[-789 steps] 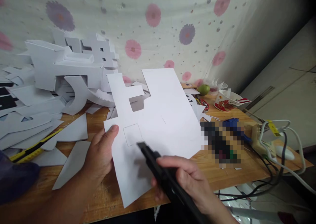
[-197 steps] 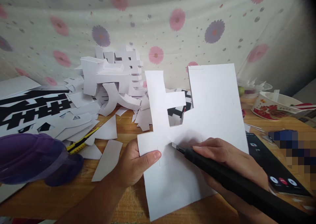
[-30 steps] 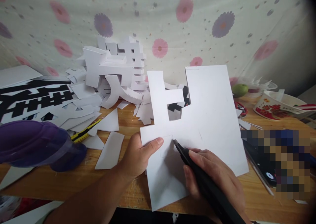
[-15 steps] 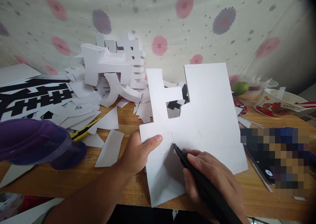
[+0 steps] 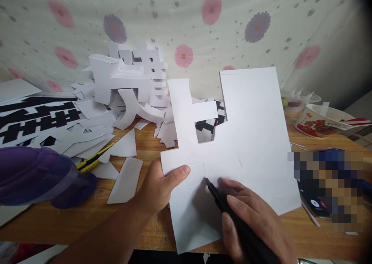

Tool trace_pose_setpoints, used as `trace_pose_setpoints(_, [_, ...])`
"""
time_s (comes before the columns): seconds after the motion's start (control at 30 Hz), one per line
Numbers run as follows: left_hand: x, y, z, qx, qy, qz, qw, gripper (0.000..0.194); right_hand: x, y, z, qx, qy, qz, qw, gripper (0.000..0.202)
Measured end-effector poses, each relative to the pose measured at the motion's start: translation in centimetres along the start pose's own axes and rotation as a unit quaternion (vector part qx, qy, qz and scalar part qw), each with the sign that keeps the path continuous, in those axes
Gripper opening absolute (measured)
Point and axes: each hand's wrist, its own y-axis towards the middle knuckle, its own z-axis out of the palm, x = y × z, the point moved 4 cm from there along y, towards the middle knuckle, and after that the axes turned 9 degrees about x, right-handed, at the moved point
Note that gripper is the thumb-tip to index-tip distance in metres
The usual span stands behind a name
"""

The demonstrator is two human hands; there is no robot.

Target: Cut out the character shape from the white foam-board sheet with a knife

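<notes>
A large white board [image 5: 252, 140] with cut-out notches is tilted up over the table's front edge. My left hand [image 5: 165, 182] grips its left edge, thumb on the face and the other fingers hidden behind. Beside that thumb a thin rectangle is drawn on the board. My right hand [image 5: 250, 217] is closed around a thick black pen-like tool [image 5: 235, 217], whose tip touches the board near the rectangle's right line. Through the cut-out, black-and-white pieces show behind the board.
White cut shapes [image 5: 124, 78] are stacked at the back. Left are black-patterned sheets [image 5: 55, 116], a yellow cutter [image 5: 94, 158] and a purple object [image 5: 43, 178]. Right are a paper bowl [image 5: 316, 120] and a phone [image 5: 314, 202], partly pixelated. Scraps lie on the wooden table [image 5: 151, 225].
The tool tip has moved slightly down along the drawn rectangle's right side. The board's right part now reaches further right and hides more of the green fruit. The view has shifted a little.
</notes>
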Motion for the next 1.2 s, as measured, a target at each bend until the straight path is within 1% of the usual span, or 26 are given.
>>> trace_pose_setpoints(0.07, [0.0, 0.0, -0.1, 0.02, 0.005, -0.005, 1.0, 0.03, 0.1, -0.4, 0.5, -0.023, 0.001, 0.019, 1.0, 0.038])
trace_pose_setpoints(0.17, [0.1, 0.1, -0.3, 0.041, 0.019, -0.018, 0.999, 0.029, 0.4, -0.8, 1.2, -0.037, 0.009, 0.047, 0.998, 0.042])
trace_pose_setpoints(0.2, [0.2, 0.1, -0.4, 0.04, 0.022, -0.021, 0.999, 0.029, 0.5, -0.9, 1.1, -0.059, 0.011, 0.062, 0.996, 0.042])
trace_pose_setpoints(0.27, [0.3, 0.2, -0.8, 0.014, 0.024, -0.018, 0.999, 0.03, 0.4, -0.7, 0.3, -0.104, 0.018, 0.085, 0.991, 0.039])
trace_pose_setpoints(0.3, [0.3, 0.3, -1.0, -0.003, 0.024, -0.014, 1.0, 0.03, 0.4, -0.5, -0.3, -0.131, 0.024, 0.077, 0.988, 0.036])
trace_pose_setpoints(0.33, [0.4, 0.3, -1.1, -0.016, 0.023, -0.012, 1.0, 0.03, 0.4, 0.1, -0.4, -0.081, 0.032, 0.053, 0.995, 0.035])
trace_pose_setpoints(0.37, [0.5, 0.4, -1.2, -0.023, 0.021, -0.013, 0.999, 0.03, 0.3, 0.7, -0.3, 0.0, 0.032, 0.028, 0.999, 0.037])
trace_pose_setpoints(0.4, [0.6, 0.4, -1.2, -0.026, 0.017, -0.017, 0.999, 0.031, 0.3, 1.1, -0.2, 0.044, 0.027, -0.005, 0.999, 0.041])
trace_pose_setpoints(0.43, [0.6, 0.4, -1.1, -0.027, 0.013, -0.023, 0.999, 0.031, -0.2, 1.5, -0.5, 0.029, 0.015, 0.009, 0.999, 0.042])
trace_pose_setpoints(0.5, [0.7, 0.4, -0.8, -0.028, -0.004, -0.035, 0.999, 0.032, -0.7, 1.9, -0.4, 0.003, 0.009, 0.0, 1.0, 0.041])
trace_pose_setpoints(0.53, [0.7, 0.3, -0.6, -0.032, -0.014, -0.037, 0.999, 0.033, -0.9, 2.0, -0.2, -0.015, 0.009, 0.005, 1.0, 0.04])
trace_pose_setpoints(0.6, [0.7, 0.2, -0.3, -0.035, -0.03, -0.04, 0.998, 0.035, -1.2, 1.8, 0.6, -0.027, 0.016, 0.014, 0.999, 0.038])
trace_pose_setpoints(0.67, [0.7, 0.2, -0.1, -0.036, -0.036, -0.044, 0.998, 0.036, -1.4, 1.5, 1.2, -0.029, 0.024, 0.027, 0.999, 0.036])
trace_pose_setpoints(0.77, [0.6, 0.1, -0.1, -0.04, -0.032, -0.047, 0.998, 0.037, -1.6, 1.1, 1.6, -0.023, 0.032, 0.045, 0.998, 0.036])
trace_pose_setpoints(0.97, [0.6, 0.1, -0.3, -0.034, -0.021, -0.044, 0.998, 0.033, -1.5, 1.4, 1.6, -0.036, 0.02, 0.026, 0.999, 0.036])
trace_pose_setpoints(1.07, [0.5, 0.1, -0.3, -0.039, -0.017, -0.042, 0.998, 0.035, -1.4, 1.6, 1.5, -0.034, 0.019, 0.03, 0.999, 0.038])
trace_pose_setpoints(1.2, [0.7, 0.1, -0.3, -0.039, -0.019, -0.048, 0.998, 0.039, -1.0, 1.9, 1.5, -0.025, 0.003, 0.008, 1.0, 0.04])
